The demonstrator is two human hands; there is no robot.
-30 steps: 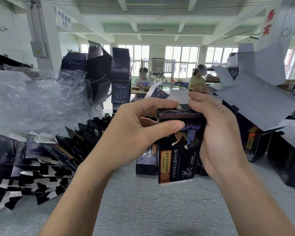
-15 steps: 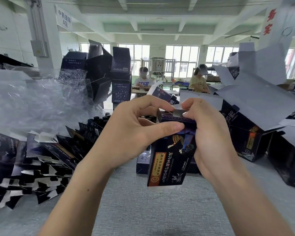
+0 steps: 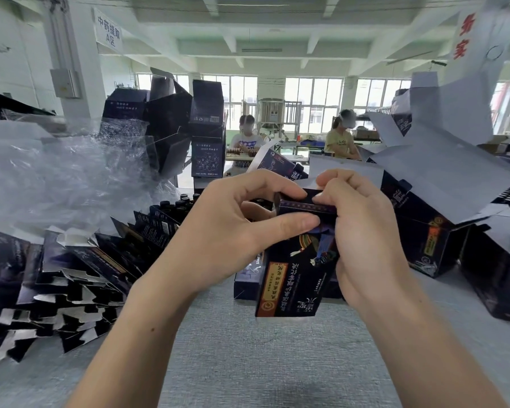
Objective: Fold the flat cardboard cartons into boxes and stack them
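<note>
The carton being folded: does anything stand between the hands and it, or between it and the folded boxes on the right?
No. The left hand and right hand both grip the carton at its top end. Toward the folded boxes, only the right hand itself lies between.

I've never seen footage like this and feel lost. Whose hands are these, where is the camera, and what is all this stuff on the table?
There is no machine here: a person wears a camera on the head, so this picture looks forward and down at their own hands. The left hand and right hand both grip one dark printed carton above the grey table, fingers at its top end, apparently closing a flap. On the left lies a pile of flat cartons, with crumpled clear plastic wrap behind it. On the right stand folded boxes with open white flaps. Two other people sit far behind.
</note>
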